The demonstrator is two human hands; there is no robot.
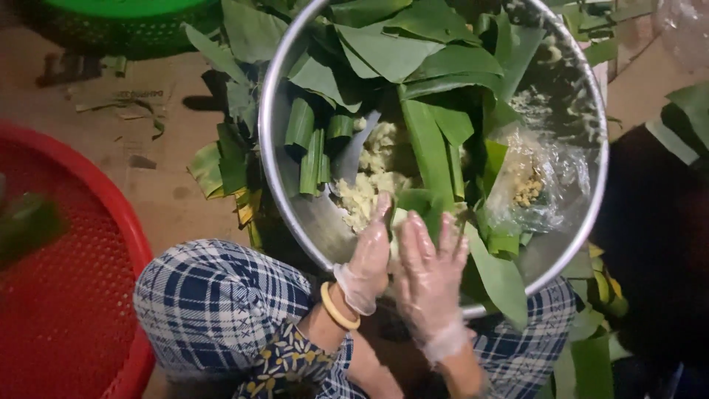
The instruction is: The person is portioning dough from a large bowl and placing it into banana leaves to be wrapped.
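The gloved fingers [413, 229] of both hands press together around a folded green leaf parcel [412, 203] at lower centre of the frame, closed on it from either side. The left hand [369, 258] wears a yellow bangle [336, 307]; the right hand [432, 277] stands upright beside it. The parcel sits inside a large metal bowl [295, 199] holding cut green leaves [391, 44], pale yellow filling [369, 177] and a clear plastic bag [539, 185]. A red basket [111, 214] lies at left.

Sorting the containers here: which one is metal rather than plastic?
The big round steel basin holding the green leaves, in front of both gloved hands; the red basket at left is perforated plastic.
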